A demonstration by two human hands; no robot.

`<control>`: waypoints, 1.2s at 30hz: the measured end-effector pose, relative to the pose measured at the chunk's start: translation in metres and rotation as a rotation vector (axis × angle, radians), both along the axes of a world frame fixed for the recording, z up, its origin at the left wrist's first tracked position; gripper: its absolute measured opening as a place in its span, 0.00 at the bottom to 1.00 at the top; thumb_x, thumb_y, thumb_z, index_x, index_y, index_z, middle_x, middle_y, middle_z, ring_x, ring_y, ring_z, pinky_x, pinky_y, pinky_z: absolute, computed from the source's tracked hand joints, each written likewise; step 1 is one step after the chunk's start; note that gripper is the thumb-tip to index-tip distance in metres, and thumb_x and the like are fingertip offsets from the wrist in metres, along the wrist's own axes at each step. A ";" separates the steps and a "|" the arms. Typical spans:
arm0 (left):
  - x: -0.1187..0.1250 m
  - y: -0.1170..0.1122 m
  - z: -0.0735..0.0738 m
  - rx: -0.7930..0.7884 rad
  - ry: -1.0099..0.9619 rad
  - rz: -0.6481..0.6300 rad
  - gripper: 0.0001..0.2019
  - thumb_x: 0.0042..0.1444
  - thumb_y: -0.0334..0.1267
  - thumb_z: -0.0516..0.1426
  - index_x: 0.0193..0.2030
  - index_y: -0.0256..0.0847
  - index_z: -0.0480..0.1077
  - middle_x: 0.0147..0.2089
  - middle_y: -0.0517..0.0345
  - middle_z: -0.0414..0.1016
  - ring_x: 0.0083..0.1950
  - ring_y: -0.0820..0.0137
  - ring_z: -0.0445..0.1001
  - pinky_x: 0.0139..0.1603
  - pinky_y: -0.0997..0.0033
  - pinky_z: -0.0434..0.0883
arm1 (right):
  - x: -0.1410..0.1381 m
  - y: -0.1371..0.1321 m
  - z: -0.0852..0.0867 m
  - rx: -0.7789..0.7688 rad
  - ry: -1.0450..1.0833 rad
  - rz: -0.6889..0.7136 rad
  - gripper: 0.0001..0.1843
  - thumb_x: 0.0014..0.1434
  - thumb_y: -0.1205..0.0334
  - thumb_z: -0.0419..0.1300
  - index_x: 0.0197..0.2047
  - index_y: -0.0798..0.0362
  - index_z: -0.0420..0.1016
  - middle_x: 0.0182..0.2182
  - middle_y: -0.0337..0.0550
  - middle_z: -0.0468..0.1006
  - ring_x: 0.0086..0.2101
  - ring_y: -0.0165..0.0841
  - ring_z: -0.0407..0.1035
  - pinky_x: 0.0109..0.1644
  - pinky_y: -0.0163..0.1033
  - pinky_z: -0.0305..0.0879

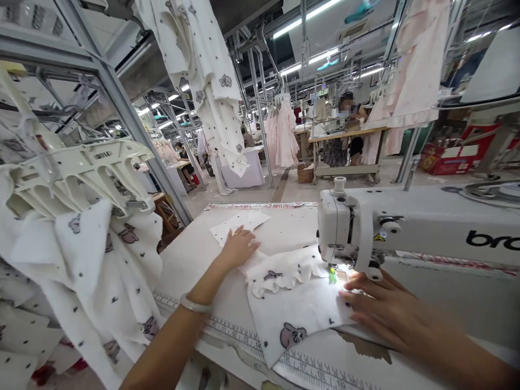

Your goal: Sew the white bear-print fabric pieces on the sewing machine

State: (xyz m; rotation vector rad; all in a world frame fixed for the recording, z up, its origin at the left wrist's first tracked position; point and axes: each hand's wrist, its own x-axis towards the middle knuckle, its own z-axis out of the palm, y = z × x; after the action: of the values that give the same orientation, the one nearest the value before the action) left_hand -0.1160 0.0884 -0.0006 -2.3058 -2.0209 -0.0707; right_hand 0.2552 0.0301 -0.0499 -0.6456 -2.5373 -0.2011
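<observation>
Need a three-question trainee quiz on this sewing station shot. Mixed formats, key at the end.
1. Multiple choice: What is the right hand nearest to?
A) the white plastic hanger
B) the needle end of the sewing machine
C) the ceiling lights

2. True or false: The bangle is on the right arm.

3. Fill in: The near corner of the white printed fabric lies over a printed ____ along the table edge.

Key:
1. B
2. False; it is on the same arm as the left hand.
3. ruler

L hand (240, 248) — R hand (382, 306), palms dn
</observation>
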 end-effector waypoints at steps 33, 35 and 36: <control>0.085 -0.098 -0.034 -0.222 -0.308 -0.768 0.34 0.71 0.54 0.49 0.77 0.39 0.49 0.78 0.43 0.54 0.80 0.52 0.47 0.78 0.40 0.48 | -0.009 -0.008 0.003 -0.002 -0.067 0.052 0.21 0.71 0.49 0.59 0.62 0.50 0.75 0.54 0.48 0.82 0.49 0.40 0.78 0.52 0.47 0.76; 0.091 -0.098 -0.034 -0.239 -0.323 -0.779 0.34 0.71 0.54 0.50 0.77 0.39 0.49 0.78 0.43 0.54 0.80 0.51 0.48 0.77 0.38 0.47 | -0.006 -0.005 -0.002 0.030 -0.075 0.038 0.21 0.71 0.50 0.59 0.63 0.49 0.74 0.55 0.46 0.81 0.50 0.40 0.78 0.54 0.49 0.75; 0.094 -0.097 -0.034 -0.241 -0.326 -0.774 0.34 0.71 0.54 0.50 0.77 0.39 0.50 0.78 0.43 0.55 0.80 0.51 0.48 0.77 0.37 0.48 | -0.005 -0.004 -0.005 0.036 -0.068 0.030 0.20 0.72 0.51 0.58 0.63 0.47 0.74 0.54 0.44 0.82 0.50 0.39 0.79 0.55 0.49 0.74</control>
State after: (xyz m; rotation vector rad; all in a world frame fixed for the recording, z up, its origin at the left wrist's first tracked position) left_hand -0.0216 -0.0083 -0.0344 -3.2725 -1.1413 -0.2699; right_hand 0.2503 0.0260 -0.0547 -0.5959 -2.6001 -0.2613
